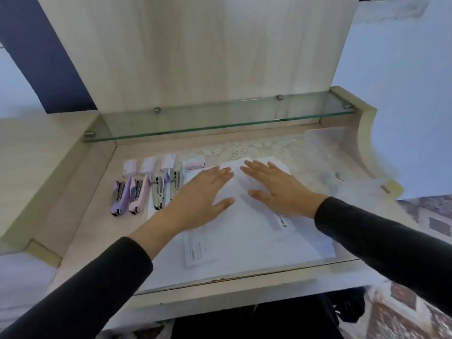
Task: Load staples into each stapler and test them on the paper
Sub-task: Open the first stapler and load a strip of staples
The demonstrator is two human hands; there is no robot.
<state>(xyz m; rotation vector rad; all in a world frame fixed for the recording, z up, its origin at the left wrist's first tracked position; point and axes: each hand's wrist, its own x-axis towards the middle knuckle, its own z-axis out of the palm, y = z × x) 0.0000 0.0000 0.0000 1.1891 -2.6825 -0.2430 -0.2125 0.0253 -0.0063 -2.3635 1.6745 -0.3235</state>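
Observation:
Several staplers lie opened in a row at the desk's left: a purple stapler (118,198), a pink stapler (138,195), a stapler with its metal channel showing (157,193) and a light blue stapler (175,178), partly hidden by my left hand. Small staple boxes (129,167) stand behind them. White paper sheets (247,238) lie stacked in the middle. My left hand (200,199) and my right hand (276,189) both rest flat on the paper, fingers straight, holding nothing.
A glass shelf (220,123) runs across the back above the desk (93,231). A clear plastic bag (342,162) lies at the right rear on a lace mat. The desk's front edge is close to me, with dark space below.

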